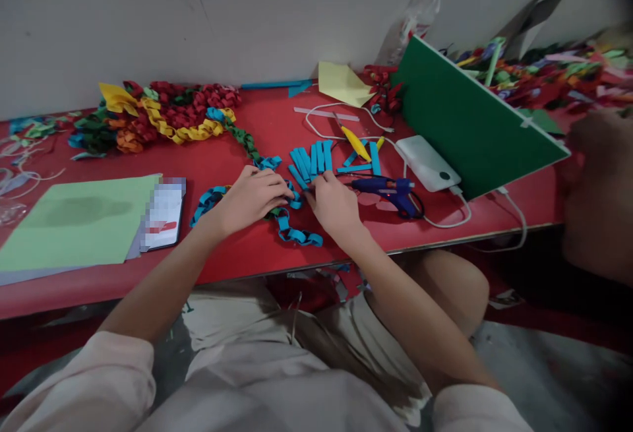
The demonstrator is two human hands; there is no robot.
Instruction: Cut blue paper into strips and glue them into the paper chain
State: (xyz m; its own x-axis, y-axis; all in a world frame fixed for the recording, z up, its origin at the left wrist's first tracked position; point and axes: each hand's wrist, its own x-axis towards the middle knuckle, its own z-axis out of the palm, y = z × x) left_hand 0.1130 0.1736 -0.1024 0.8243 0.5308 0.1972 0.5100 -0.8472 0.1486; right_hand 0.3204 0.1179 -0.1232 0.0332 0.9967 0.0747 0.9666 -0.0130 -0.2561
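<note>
My left hand [258,193] is closed over the end of a blue paper chain [299,237], its fingertips at a blue loop. Part of the chain curls out on either side of that hand, and a green and yellow length runs up behind it. Close by on the right, my right hand [337,204] pinches a blue paper strip [298,177] at its lower end. A row of several blue paper strips [316,157] lies just beyond my fingers. The blue glue gun [383,186] rests on its side to the right of my right hand.
A heap of coloured chains [168,112] lies at the back left. Green paper sheets [74,221] and a phone [168,214] are left. A white power bank [428,163] with cables, yellow-handled scissors [356,144] and a leaning green board [465,115] stand right. Another person's hand [601,181] is far right.
</note>
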